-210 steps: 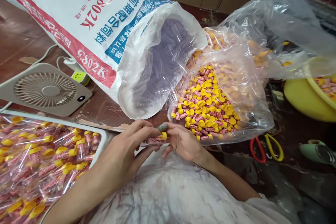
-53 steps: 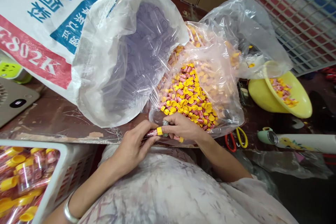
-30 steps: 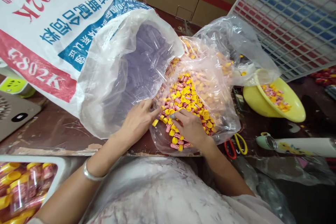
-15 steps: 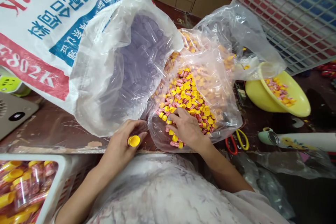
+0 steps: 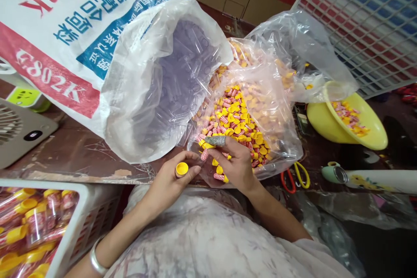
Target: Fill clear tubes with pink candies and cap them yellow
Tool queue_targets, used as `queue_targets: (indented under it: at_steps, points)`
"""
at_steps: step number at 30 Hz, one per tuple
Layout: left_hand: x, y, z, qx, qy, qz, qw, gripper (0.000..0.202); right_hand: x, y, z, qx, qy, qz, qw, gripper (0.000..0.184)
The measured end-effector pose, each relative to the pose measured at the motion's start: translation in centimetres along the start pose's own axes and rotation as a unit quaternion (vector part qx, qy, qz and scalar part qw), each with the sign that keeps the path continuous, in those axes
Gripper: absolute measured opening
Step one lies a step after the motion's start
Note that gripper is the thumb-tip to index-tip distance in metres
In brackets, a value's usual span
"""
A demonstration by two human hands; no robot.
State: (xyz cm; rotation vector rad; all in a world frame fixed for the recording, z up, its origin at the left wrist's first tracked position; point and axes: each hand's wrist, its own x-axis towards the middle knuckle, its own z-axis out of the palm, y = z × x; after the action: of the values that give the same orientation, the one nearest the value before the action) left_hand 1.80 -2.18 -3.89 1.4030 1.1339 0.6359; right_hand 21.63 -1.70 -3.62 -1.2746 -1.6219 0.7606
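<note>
Head view: the left hand (image 5: 169, 178) pinches a small round yellow plastic cap (image 5: 181, 168) between thumb and fingertips, open side up, just above the near edge of the brown bench (image 5: 71, 152). The cap is probably light, rigid and smooth; the rim is the best place to hold it. The right hand (image 5: 236, 163), palm down and forefinger wrapped in grey tape, pinches a red-and-white wrapped candy (image 5: 204, 154) at the mouth of the clear plastic bag of caps and candies (image 5: 276, 139). The candy looks light and firm. Both wrists are bent inward, fingertips near each other.
</note>
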Motion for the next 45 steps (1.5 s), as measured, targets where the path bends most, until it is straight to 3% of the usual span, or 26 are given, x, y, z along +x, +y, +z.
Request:
queue_targets:
  at_steps: [2, 5, 8, 10, 15, 19, 21, 22, 24, 26, 29, 32, 35, 38, 40, 42, 45]
  points:
    - [0.1, 0.1, 0.2, -0.049, -0.017, -0.005, 0.999, 0.025, -0.1, -0.1, -0.1, -0.058, -0.007, -0.049, 0.997, 0.011]
    - [0.3, -0.1, 0.5, -0.123, -0.022, -0.012, 0.992, 0.026, 0.0, -0.2, -0.4, -0.092, -0.094, -0.105, 0.986, 0.016]
    - [0.5, -0.4, 0.7, -0.209, -0.011, -0.038, 0.977, 0.028, -0.2, 0.0, -0.1, -0.129, -0.161, -0.163, 0.965, 0.044]
    - [0.5, -0.5, 0.9, -0.263, -0.011, -0.061, 0.963, 0.030, -0.8, 0.3, 0.6, -0.176, -0.147, -0.191, 0.955, 0.056]
    - [0.4, -0.9, 1.2, -0.268, -0.027, -0.070, 0.960, 0.028, -1.8, 0.6, 2.3, -0.215, -0.094, -0.206, 0.950, 0.040]
    - [0.2, -0.9, -0.1, -0.156, -0.039, -0.045, 0.986, 0.024, -0.3, 0.3, 0.2, -0.201, -0.188, -0.185, 0.943, 0.060]
    - [0.5, -0.7, -1.3, -0.051, -0.002, -0.009, 0.999, 0.019, 1.1, 0.5, -1.5, -0.248, -0.169, -0.153, 0.942, 0.061]
    - [0.8, -0.5, -1.9, 0.023, 0.038, 0.015, 0.999, 0.017, 1.8, 0.8, -2.2, -0.295, -0.138, -0.134, 0.936, 0.050]
    - [1.6, 0.0, -2.9, 0.196, 0.128, 0.052, 0.971, 0.013, 3.1, 1.6, -3.0, -0.403, -0.095, -0.104, 0.904, 0.022]
    - [2.7, 0.7, -3.2, 0.353, 0.175, 0.052, 0.918, 0.016, 4.0, 2.5, -2.8, -0.480, -0.113, -0.089, 0.865, 0.004]
    - [4.3, 1.6, -2.8, 0.491, 0.147, 0.010, 0.859, 0.021, 4.6, 3.4, -2.1, -0.511, -0.147, -0.089, 0.842, 0.007]
    - [5.2, 1.9, -2.4, 0.505, 0.123, 0.000, 0.854, 0.017, 4.3, 3.4, -2.2, -0.492, -0.087, -0.099, 0.861, 0.016]
    - [5.1, 1.3, -2.9, 0.365, 0.142, 0.034, 0.920, 0.019, 3.3, 2.4, -3.0, -0.362, -0.006, -0.083, 0.928, 0.016]
    - [4.4, 0.6, -3.5, 0.067, 0.123, 0.023, 0.990, 0.035, 1.7, 0.7, -3.1, -0.179, 0.006, -0.038, 0.983, 0.008]
    - [3.9, 0.4, -3.3, -0.135, 0.102, -0.009, 0.986, 0.036, 0.7, -0.3, -2.5, -0.119, -0.004, -0.051, 0.992, 0.006]
    - [3.5, 0.4, -2.5, -0.288, 0.092, -0.034, 0.953, 0.031, 0.0, -0.9, -1.6, -0.117, 0.005, -0.098, 0.988, 0.010]
    - [3.1, 0.6, -0.9, -0.398, 0.076, -0.063, 0.912, 0.027, -0.6, -1.0, -0.3, -0.154, 0.035, -0.149, 0.976, 0.016]
